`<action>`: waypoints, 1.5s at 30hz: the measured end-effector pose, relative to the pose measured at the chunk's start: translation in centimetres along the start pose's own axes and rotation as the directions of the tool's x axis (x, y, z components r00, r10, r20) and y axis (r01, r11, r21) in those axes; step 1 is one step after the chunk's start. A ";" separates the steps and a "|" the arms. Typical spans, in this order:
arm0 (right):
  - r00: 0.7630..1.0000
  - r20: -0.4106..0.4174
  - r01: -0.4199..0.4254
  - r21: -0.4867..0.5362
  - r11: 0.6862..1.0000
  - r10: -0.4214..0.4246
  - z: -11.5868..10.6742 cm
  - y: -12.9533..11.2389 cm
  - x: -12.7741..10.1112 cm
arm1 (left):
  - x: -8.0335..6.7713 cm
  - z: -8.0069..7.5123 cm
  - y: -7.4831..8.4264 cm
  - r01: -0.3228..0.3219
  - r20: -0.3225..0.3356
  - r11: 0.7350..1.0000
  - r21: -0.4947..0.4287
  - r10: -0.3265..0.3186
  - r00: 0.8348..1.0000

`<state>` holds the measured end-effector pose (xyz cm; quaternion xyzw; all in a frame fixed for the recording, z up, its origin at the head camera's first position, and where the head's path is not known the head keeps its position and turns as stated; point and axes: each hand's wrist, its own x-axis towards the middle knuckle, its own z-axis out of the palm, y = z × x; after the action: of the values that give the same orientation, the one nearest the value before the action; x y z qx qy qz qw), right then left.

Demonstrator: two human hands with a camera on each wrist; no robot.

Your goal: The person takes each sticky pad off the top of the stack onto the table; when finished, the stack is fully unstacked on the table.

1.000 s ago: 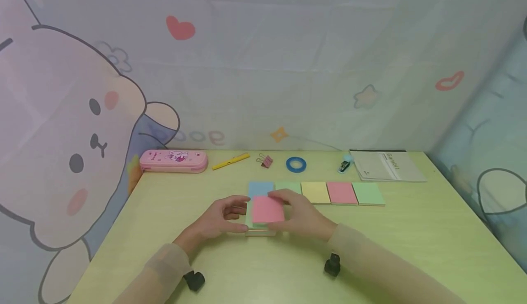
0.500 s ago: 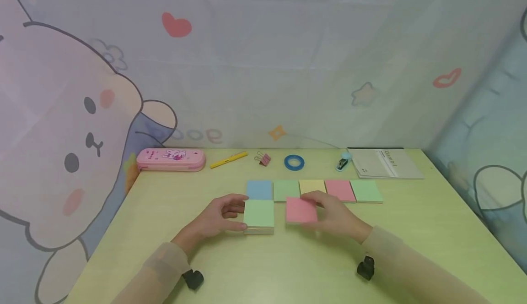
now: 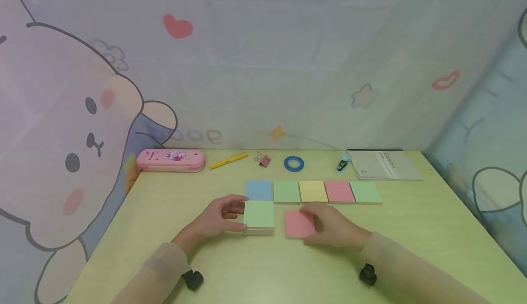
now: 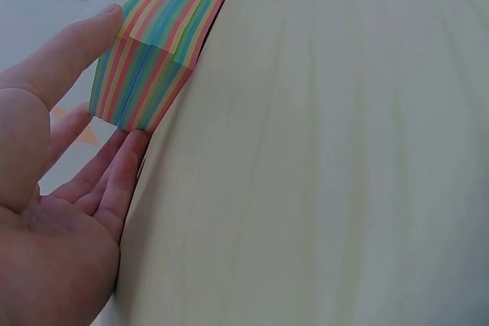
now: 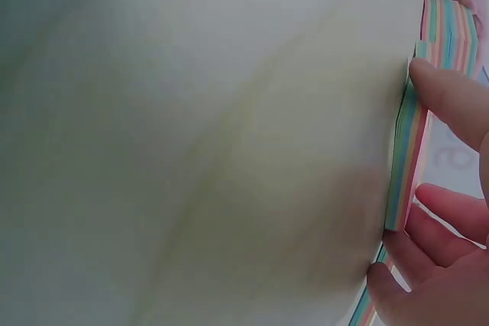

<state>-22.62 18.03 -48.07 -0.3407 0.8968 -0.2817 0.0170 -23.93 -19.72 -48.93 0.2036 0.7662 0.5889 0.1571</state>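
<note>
Sorting of the sticky-note pads seemed about half done, as I judged it: five thin pads lay in a row (image 3: 314, 191) on the table (image 3: 411, 230), blue, green, yellow, pink and green, while a thick stack (image 3: 259, 217) with a green top was not yet divided. The left hand (image 3: 218, 219) gripped this stack at its left side, thumb on the upper edge and fingers curled under it. The right hand (image 3: 331, 226) held a thin pink pad (image 3: 297, 224) by its right edge, fingers around it, and the pad lay flat on the table just beside the stack, in front of the row. Compared with half a second earlier, the pink pad was lower and nearer to the person, and the right hand had come down with it; the left hand and the stack had not moved.
</note>
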 end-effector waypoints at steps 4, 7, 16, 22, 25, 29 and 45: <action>1.000 -0.001 -0.010 -0.030 0.999 0.009 -0.3 0.3 -0.5 | -0.1 0.0 -0.1 0.004 0.005 1.000 0.000 -0.004 1.000; 1.000 -0.003 -0.017 -0.053 0.998 0.017 -0.6 0.3 -0.6 | -0.1 0.0 -0.1 0.007 0.004 1.000 0.003 -0.007 1.000; 0.999 0.012 -0.045 -0.033 0.998 0.046 -0.6 -0.5 0.2 | 0.0 -0.1 -0.1 0.009 0.005 1.000 0.002 -0.009 1.000; 0.997 0.036 -0.062 -0.032 0.998 0.063 -0.2 -0.6 0.9 | 0.1 -0.2 0.0 0.007 0.002 1.000 0.009 -0.007 1.000; 0.998 0.038 -0.054 -0.028 0.998 0.055 -0.1 -0.8 1.2 | 0.1 -0.3 -0.1 0.005 0.004 1.000 0.014 -0.005 1.000; 0.998 0.035 -0.041 -0.031 0.999 0.042 0.0 -0.7 1.4 | 0.0 -0.2 0.0 0.016 0.002 1.000 0.016 -0.016 1.000; 0.998 0.045 -0.043 -0.037 0.998 0.045 0.1 -0.6 1.6 | 0.0 -0.1 0.0 0.013 0.002 1.000 0.016 -0.013 1.000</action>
<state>-23.48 16.58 -47.63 -0.3275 0.9084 -0.2572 0.0375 -23.97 -19.76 -48.88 0.2004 0.7721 0.5814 0.1602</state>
